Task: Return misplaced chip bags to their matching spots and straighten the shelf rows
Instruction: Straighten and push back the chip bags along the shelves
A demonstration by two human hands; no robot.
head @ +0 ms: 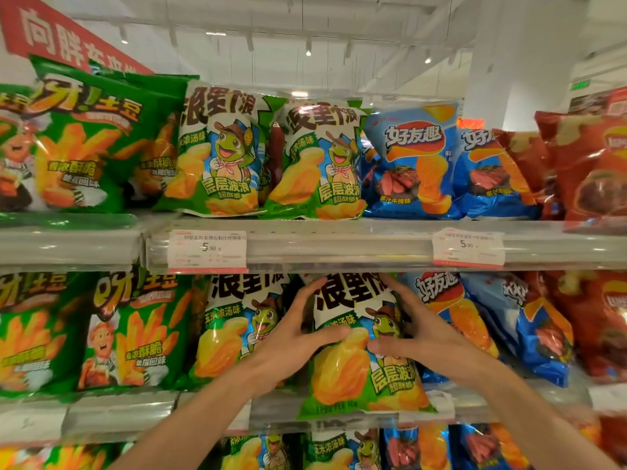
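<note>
1. Both hands held one turtle bag, lower centre of frame, on the middle shelf.
2. Left hand clasped the bag's left edge, fingers spread; right hand clasped the right edge.
3. Bag stood in the turtle row, bottom hanging over the shelf lip.
4. Risk: released there, it could tip forward off the lip.
5. Risk: a hard push could crush chips or shove the blue bags askew.

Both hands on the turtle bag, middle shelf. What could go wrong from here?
1. The turtle bag overhangs the shelf lip; released now, it may tip forward.
2. The right hand is wedged against the blue bag, so pushing in could skew that row.
3. The left hand may drag the neighbouring turtle bag.
</note>
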